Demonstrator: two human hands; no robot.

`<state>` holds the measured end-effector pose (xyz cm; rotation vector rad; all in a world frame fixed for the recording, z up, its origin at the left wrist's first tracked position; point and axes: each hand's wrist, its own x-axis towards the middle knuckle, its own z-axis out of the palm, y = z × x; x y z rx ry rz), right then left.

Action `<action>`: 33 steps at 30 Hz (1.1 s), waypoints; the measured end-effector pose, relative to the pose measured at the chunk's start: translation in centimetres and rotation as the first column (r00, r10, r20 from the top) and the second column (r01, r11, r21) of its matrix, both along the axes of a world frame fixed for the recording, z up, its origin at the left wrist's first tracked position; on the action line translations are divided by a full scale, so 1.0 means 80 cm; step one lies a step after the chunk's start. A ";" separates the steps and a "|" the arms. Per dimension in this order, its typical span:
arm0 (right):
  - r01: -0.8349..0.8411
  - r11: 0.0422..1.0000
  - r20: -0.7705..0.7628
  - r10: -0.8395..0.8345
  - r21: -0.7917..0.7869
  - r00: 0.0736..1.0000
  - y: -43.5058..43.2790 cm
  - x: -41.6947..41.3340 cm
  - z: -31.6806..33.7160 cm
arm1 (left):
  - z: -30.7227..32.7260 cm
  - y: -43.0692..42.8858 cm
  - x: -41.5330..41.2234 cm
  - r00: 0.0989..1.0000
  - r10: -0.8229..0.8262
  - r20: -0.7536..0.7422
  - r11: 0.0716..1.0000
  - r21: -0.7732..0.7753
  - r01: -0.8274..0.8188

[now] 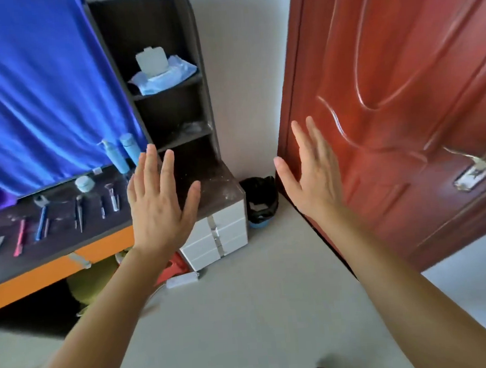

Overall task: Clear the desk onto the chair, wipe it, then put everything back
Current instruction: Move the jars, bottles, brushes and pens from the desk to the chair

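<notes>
A dark desk (213, 194) with an orange front runs along the left. On it lie several small tools and pens, among them a pink pen (20, 238) and a blue pen (41, 223), plus a pale round jar (84, 183) and two light-blue bottles (124, 153) at the back. My left hand (158, 201) is held up in front of the desk's right end, fingers spread, holding nothing. My right hand (311, 170) is raised in the air in front of the door, fingers straight, empty. A pack of wet wipes (162, 71) lies on the upper shelf.
A dark shelf unit (174, 116) rises from the desk's right end, above white drawers (219, 237). A blue cloth (37, 92) hangs behind the desk. A lined bin (260, 200) sits in the corner. A red-brown door (397, 101) stands open at right. A red stool (174, 267) is under the desk.
</notes>
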<state>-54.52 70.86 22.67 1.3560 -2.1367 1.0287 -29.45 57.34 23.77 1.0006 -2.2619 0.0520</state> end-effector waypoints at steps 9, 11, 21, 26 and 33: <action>-0.161 0.986 0.061 0.159 0.036 0.985 -0.223 -0.099 -0.028 | -0.030 -0.167 -0.074 0.989 0.146 0.003 0.989 0.017 -0.146; -0.217 0.974 0.099 0.210 0.062 0.973 -0.279 -0.124 -0.028 | -0.028 -0.210 -0.100 0.981 0.195 0.015 0.980 0.026 -0.195; -0.507 0.833 0.198 0.471 0.219 0.860 -0.513 -0.128 -0.059 | -0.041 -0.348 -0.110 0.892 0.441 0.098 0.878 0.162 -0.451; -0.650 0.706 0.221 0.611 0.281 0.760 -0.576 -0.060 -0.094 | -0.080 -0.384 -0.048 0.839 0.533 0.108 0.790 0.291 -0.540; -0.740 0.568 0.327 0.666 0.359 0.670 -0.657 0.026 -0.123 | -0.139 -0.480 0.033 0.861 0.493 0.124 0.742 0.458 -0.490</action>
